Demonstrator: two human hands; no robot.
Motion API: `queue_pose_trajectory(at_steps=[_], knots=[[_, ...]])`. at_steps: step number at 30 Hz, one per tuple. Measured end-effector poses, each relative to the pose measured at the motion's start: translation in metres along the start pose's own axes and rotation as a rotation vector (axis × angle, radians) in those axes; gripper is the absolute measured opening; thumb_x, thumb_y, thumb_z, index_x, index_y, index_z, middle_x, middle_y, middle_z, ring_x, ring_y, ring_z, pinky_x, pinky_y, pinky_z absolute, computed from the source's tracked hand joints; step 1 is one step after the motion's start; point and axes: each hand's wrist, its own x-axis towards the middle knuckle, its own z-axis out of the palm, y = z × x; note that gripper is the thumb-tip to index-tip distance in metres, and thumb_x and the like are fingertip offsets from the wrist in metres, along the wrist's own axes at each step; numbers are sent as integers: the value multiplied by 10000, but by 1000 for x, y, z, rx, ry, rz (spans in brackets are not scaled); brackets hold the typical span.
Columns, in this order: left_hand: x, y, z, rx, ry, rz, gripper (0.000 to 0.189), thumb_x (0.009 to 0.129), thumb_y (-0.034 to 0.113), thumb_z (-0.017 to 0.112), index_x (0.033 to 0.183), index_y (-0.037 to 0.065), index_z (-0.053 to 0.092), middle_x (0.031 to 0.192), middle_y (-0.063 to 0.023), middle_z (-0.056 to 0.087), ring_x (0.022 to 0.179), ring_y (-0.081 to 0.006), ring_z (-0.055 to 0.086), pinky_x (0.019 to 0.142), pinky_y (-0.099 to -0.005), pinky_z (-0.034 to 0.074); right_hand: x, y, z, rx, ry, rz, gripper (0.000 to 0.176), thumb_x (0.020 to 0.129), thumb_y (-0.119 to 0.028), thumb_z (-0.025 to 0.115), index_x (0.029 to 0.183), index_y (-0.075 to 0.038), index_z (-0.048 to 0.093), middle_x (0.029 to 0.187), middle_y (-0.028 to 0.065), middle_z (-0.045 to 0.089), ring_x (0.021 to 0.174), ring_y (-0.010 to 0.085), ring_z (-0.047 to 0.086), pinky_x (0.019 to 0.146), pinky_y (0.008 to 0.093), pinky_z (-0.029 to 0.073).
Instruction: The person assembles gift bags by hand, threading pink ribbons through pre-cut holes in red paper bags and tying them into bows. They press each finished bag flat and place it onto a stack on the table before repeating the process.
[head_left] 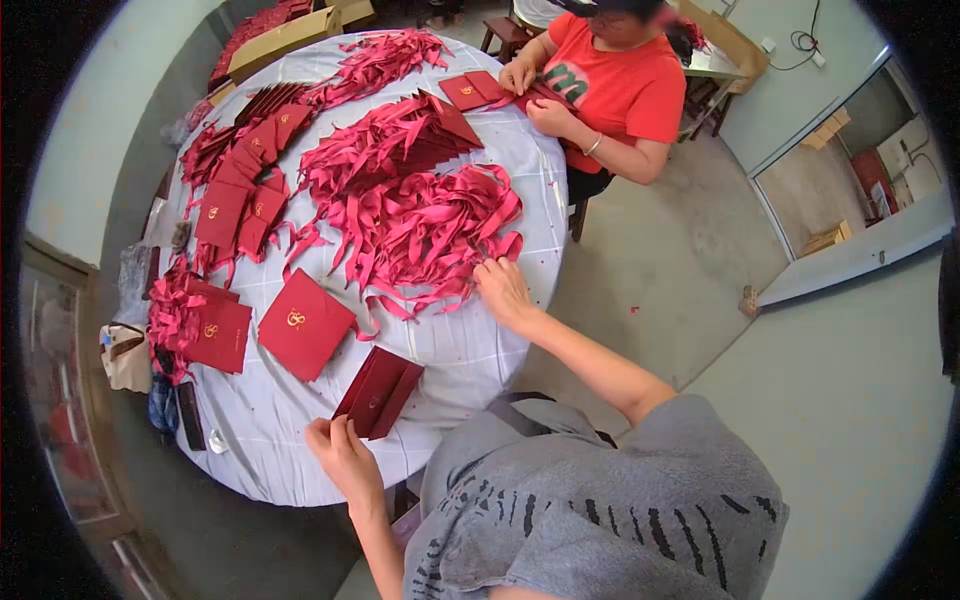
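My left hand [345,457] pinches the lower left corner of a dark red folded card bag [380,392] at the table's near edge. On the right, my right hand [503,291] touches the edge of a big pile of pink-red ribbons [430,235]; its fingers are bent together, and what lies between them is too small to make out. A flat red bag [305,325] with a gold emblem lies just beyond the folded one. Left of it is another red bag [220,335] with bunched ribbon [174,318] beside it.
Across the round table [460,350] a co-worker in a red shirt [625,80] handles red bags [470,90]. More bags [222,212] and ribbons [385,60] lie at the far left and back. A phone [190,416] rests near the left edge. Cardboard boxes [285,43] stand behind.
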Motion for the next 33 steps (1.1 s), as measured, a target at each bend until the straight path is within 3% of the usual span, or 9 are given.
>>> queue_pose_trajectory(at_steps=[6, 11, 14, 18, 20, 24, 27, 29, 33], knots=[[1, 9, 5, 123, 47, 51, 109, 780, 1, 573, 883, -23, 597, 904, -150, 487, 854, -310, 453, 754, -399, 383, -3, 3, -16, 60, -38, -88, 176, 741, -14, 477, 910, -44, 510, 886, 127, 552, 851, 308, 507, 744, 434, 390], [1, 14, 5, 135, 31, 73, 107, 784, -2, 565, 883, -16, 601, 891, -148, 499, 844, -311, 455, 748, -401, 385, 0, 11, -30, 90, -78, -136, 222, 691, -8, 556, 905, -59, 526, 835, 112, 566, 851, 300, 507, 750, 419, 381], [3, 16, 2, 100, 8, 100, 124, 772, -7, 568, 891, -15, 602, 850, -124, 532, 836, -297, 468, 749, -388, 389, 13, 9, -50, 312, -17, -125, 115, 698, -40, 611, 807, -74, 598, 802, 87, 583, 804, 276, 528, 746, 383, 385], [1, 19, 4, 85, 35, 110, 118, 765, 13, 579, 878, 2, 610, 838, -99, 574, 849, -286, 477, 764, -385, 384, 45, -7, -89, 698, -123, 16, 118, 692, -100, 689, 788, -55, 636, 750, 74, 603, 700, 211, 554, 704, 324, 414], [-2, 20, 3, 204, 22, 101, 102, 753, 39, 600, 852, 26, 617, 815, -69, 605, 856, -271, 483, 782, -390, 376, 60, -14, -102, 763, -38, -48, 142, 699, -112, 688, 820, -56, 640, 754, 61, 595, 694, 185, 545, 671, 312, 422], [2, 26, 0, 232, 71, 137, 87, 749, 67, 615, 833, 46, 625, 790, -49, 611, 837, -262, 486, 798, -401, 365, 79, -45, -148, 1179, -105, -75, 126, 806, -44, 613, 908, 24, 586, 916, 52, 624, 890, 98, 578, 794, 251, 461], [-1, 26, 0, 127, 53, 17, 76, 761, 50, 618, 834, 30, 621, 793, -73, 606, 824, -262, 493, 778, -382, 383, 81, -65, -167, 1528, -208, -92, 122, 854, -18, 576, 962, 9, 525, 912, 58, 607, 878, 135, 609, 792, 248, 475], [-1, 22, 6, -216, 100, -203, 71, 777, 34, 619, 843, 11, 615, 774, -97, 591, 815, -265, 497, 740, -355, 402, 80, -77, -167, 1631, -248, -111, 132, 851, -21, 584, 967, 0, 527, 906, 56, 608, 865, 131, 611, 766, 250, 483], [-3, 10, 14, -382, 47, -301, 101, 797, 71, 637, 841, -17, 615, 801, -111, 581, 748, -217, 518, 711, -320, 416, 76, -102, -167, 1674, -370, 11, 148, 857, -14, 571, 995, 5, 520, 823, 70, 622, 690, 109, 598, 615, 234, 486]])
